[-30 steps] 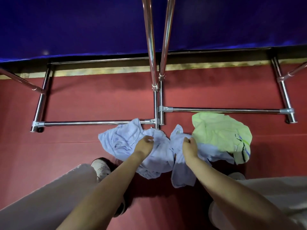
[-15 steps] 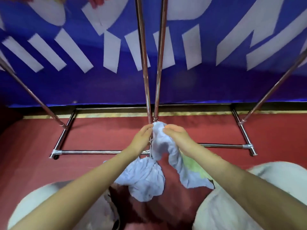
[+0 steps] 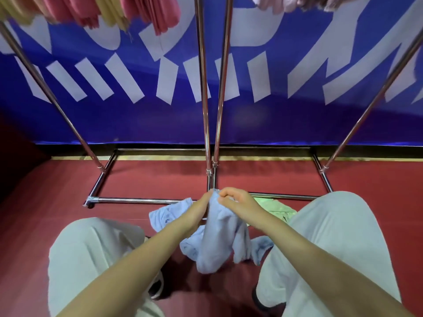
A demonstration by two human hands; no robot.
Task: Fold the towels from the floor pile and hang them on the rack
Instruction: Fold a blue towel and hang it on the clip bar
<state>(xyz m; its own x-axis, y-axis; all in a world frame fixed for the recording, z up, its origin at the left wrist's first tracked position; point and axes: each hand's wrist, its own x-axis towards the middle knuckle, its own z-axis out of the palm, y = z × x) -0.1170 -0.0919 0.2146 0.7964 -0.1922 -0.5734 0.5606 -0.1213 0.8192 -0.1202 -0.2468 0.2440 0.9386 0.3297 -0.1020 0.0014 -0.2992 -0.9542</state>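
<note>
A light blue towel (image 3: 217, 239) hangs crumpled in front of me, lifted off the red floor. My left hand (image 3: 201, 207) and my right hand (image 3: 235, 202) pinch its top edge close together. A second light blue towel (image 3: 167, 216) lies on the floor behind my left forearm. A pale green towel (image 3: 274, 208) lies behind my right wrist, partly hidden. The chrome rack (image 3: 206, 110) stands straight ahead, with two upright poles side by side. Pink and yellow towels (image 3: 96, 12) hang from it at the top left.
The rack's base bars (image 3: 142, 200) lie on the red floor (image 3: 45, 202) just beyond the towels. Slanted side poles (image 3: 52, 97) rise left and right. A blue banner with white shapes (image 3: 297, 76) backs the rack. My knees in pale trousers (image 3: 91, 248) flank the towels.
Both hands have lifted one blue towel off the floor pile and brought its top edge together. My view has tilted upward, so the hung towels at the top now show.
</note>
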